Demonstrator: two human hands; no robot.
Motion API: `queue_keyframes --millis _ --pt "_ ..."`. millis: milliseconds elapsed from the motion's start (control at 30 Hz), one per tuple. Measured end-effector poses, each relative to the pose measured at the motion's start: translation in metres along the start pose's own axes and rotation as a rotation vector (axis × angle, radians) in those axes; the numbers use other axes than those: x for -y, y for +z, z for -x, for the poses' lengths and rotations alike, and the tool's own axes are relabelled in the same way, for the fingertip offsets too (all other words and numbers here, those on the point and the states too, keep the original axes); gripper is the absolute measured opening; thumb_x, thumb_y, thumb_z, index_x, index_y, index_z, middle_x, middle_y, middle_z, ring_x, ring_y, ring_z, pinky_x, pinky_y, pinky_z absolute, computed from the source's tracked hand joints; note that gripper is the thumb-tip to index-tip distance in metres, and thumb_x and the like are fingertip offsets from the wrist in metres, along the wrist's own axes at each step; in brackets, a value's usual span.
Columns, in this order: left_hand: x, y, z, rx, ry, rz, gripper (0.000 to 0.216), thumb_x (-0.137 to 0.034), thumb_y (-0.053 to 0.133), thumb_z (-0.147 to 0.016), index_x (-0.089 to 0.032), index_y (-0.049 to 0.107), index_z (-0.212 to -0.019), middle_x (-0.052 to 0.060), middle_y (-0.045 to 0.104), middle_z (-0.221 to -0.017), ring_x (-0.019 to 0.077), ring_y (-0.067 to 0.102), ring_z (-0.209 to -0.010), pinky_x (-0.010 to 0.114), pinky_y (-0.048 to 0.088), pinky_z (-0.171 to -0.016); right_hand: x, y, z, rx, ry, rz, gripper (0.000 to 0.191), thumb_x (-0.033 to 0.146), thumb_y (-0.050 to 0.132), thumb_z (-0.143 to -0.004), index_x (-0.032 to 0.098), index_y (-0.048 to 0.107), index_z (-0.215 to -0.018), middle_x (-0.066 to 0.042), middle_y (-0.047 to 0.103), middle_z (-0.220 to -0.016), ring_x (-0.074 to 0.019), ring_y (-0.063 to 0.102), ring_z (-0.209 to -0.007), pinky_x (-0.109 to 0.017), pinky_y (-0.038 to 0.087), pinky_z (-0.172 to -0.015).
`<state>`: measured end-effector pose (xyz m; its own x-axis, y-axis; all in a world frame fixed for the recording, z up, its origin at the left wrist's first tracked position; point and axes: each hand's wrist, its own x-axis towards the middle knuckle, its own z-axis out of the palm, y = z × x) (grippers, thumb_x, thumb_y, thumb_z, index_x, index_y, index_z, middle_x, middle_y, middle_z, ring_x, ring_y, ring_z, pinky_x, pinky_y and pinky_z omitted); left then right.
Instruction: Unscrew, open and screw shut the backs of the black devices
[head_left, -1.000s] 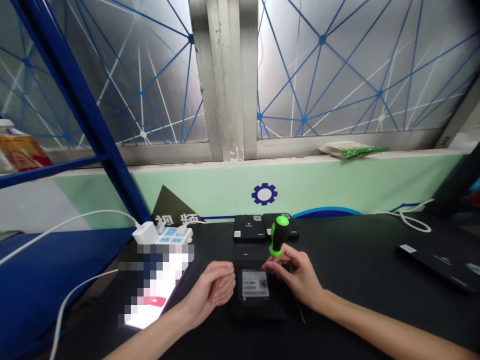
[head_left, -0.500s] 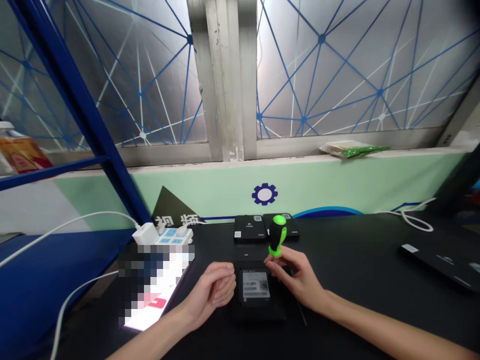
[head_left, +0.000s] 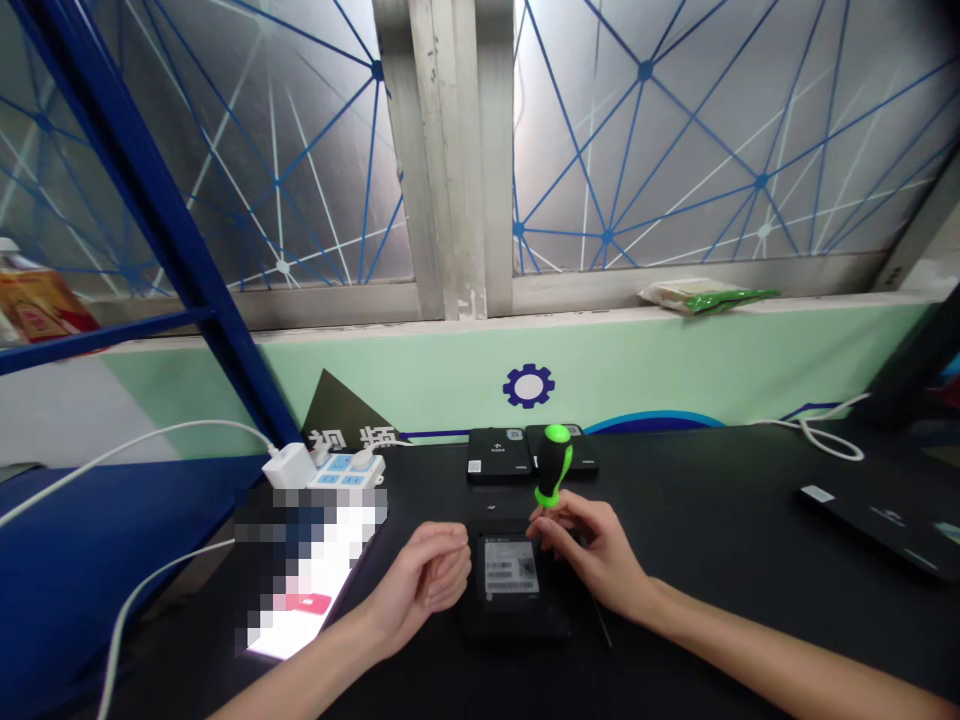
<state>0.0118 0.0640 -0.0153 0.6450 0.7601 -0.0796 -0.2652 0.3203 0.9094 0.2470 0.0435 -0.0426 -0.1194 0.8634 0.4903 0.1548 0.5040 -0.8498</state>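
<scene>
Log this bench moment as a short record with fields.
right hand: grips the screwdriver below its handle
screwdriver: green-and-black handle up, pointing down at the black device's far right corner; tip hidden
left hand: curled, against the device's left edge
black device: flat on the table, white label up
behind: two black boxes, power strip

A black worktop [head_left: 712,500] below the window carries a labelled black box [head_left: 512,585] at centre; two more black boxes [head_left: 499,455] side by side at its back edge; a white power strip [head_left: 334,468] and lit screen [head_left: 292,620] at left; a flat black unit [head_left: 885,520] and coiled white cable [head_left: 825,440] far right.
</scene>
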Motion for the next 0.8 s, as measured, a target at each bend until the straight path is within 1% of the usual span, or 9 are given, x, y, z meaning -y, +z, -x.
queue_keyframes --millis 133,267,467,633,800 --pt "-0.0001 0.0007 0.0003 -0.005 0.003 0.000 0.045 -0.027 0.063 -0.086 -0.021 0.035 -0.051 -0.008 0.026 -0.042 0.0072 0.017 -0.039 0.026 0.014 -0.042 -0.0004 -0.0012 0.0008 0.013 -0.013 0.010 0.022 0.036 0.056 -0.098 0.018 0.067 -0.091 -0.005 0.072 -0.078 -0.0138 0.062 -0.062 -0.024 0.052 -0.060" --pt "0.0000 0.0022 0.0007 -0.014 0.007 0.003 0.046 -0.027 0.062 -0.087 -0.021 0.034 -0.052 -0.008 0.026 -0.042 0.0073 0.018 -0.039 0.026 0.014 -0.042 -0.0007 -0.0009 -0.0002 0.007 -0.013 0.025 0.024 0.037 0.056 -0.098 0.017 0.067 -0.091 -0.005 0.069 -0.079 -0.0139 0.061 -0.062 -0.024 0.051 -0.058" --pt "0.0000 0.0000 -0.0002 0.000 0.001 -0.003 0.045 -0.027 0.063 -0.087 -0.020 0.035 -0.052 -0.008 0.027 -0.042 0.0071 0.018 -0.039 0.026 0.014 -0.042 -0.0018 0.0008 -0.0017 -0.035 -0.012 0.033 0.021 0.036 0.067 -0.090 0.018 0.066 -0.080 0.000 0.062 -0.063 -0.0123 0.058 -0.054 -0.023 0.049 -0.052" --pt "0.0007 -0.0010 -0.0008 -0.001 0.002 -0.002 0.046 -0.028 0.064 -0.087 -0.020 0.036 -0.051 -0.008 0.027 -0.042 0.0071 0.018 -0.039 0.026 0.015 -0.043 -0.0027 0.0023 -0.0012 -0.075 0.006 -0.049 0.025 0.039 0.074 -0.084 0.019 0.061 -0.075 0.001 0.066 -0.062 -0.0129 0.061 -0.053 -0.023 0.053 -0.052" --pt "0.0011 -0.0011 -0.0009 0.007 0.002 0.004 0.045 -0.026 0.062 -0.087 -0.020 0.035 -0.052 -0.008 0.027 -0.042 0.0074 0.018 -0.039 0.026 0.014 -0.042 -0.0022 0.0023 -0.0005 -0.065 0.014 -0.048 0.026 0.042 0.070 -0.087 0.019 0.062 -0.077 -0.002 0.070 -0.067 -0.0138 0.063 -0.054 -0.024 0.054 -0.052"
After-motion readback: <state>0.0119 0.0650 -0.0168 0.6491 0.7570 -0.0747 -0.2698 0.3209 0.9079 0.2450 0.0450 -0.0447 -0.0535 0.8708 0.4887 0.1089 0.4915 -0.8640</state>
